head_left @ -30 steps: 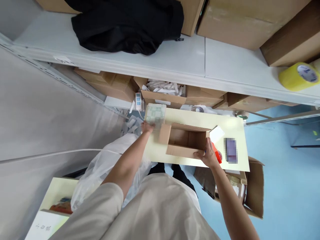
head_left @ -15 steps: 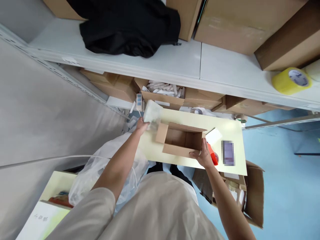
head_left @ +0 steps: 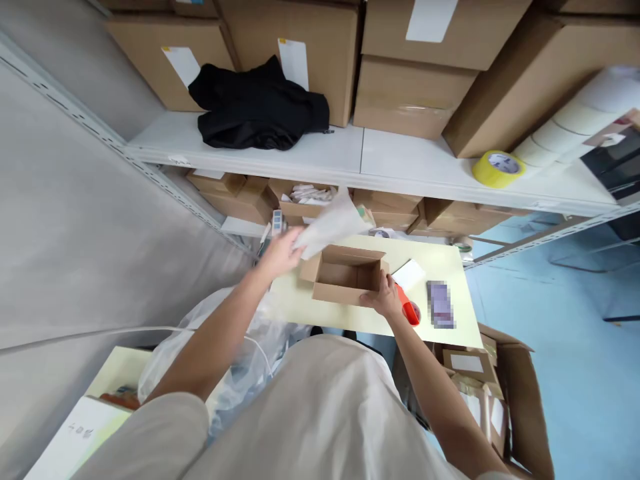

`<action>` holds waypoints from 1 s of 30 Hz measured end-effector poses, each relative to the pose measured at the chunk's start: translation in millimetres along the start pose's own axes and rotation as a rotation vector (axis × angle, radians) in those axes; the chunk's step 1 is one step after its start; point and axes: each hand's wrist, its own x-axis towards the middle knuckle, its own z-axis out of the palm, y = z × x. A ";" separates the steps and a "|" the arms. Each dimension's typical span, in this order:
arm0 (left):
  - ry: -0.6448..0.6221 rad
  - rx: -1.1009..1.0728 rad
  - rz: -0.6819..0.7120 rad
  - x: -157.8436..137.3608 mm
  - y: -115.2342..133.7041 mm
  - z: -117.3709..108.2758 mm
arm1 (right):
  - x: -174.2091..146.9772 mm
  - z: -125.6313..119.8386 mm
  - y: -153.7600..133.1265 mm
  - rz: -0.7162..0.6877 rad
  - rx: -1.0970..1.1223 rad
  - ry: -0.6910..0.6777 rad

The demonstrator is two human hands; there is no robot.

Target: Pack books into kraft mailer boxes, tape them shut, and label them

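Observation:
My left hand [head_left: 281,255], a little blurred, grips one end of a whitish, see-through plastic packet [head_left: 333,225]. The packet is tilted above the back edge of an open cardboard box [head_left: 340,293], with some green and tan at its far end. What is inside it I cannot make out. The box stands on a pale yellow table [head_left: 285,300], flaps spread, and its visible inside is bare. My right hand [head_left: 386,298] holds the box by its right end, thumb along the front flap. Just right of that hand lies a red tape dispenser [head_left: 407,305].
A white card [head_left: 409,274] and a pixelated purple item [head_left: 441,305] lie on the table's right side. Behind, a shelf [head_left: 335,157] bears cartons, black clothing [head_left: 260,110] and yellow tape [head_left: 499,169]. A clear plastic bag [head_left: 200,333] bulges at left; an open carton [head_left: 520,393] stands lower right.
My left hand has lifted the packet from the box's left side up and rightward, over its back edge. My right hand stays on the box. The camera view has shifted, showing more upper shelf.

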 end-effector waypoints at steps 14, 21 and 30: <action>-0.667 0.048 -0.025 32.7 -1.0 99.2 | -3.4 -9.9 -6.4 0.041 -0.085 -0.061; -0.773 0.163 -0.126 43.4 -14.0 145.5 | 0.1 -14.9 -11.6 0.037 -0.095 -0.080; -0.574 0.372 -0.088 5.3 15.6 153.9 | 2.1 -16.3 -17.8 0.070 -0.070 -0.099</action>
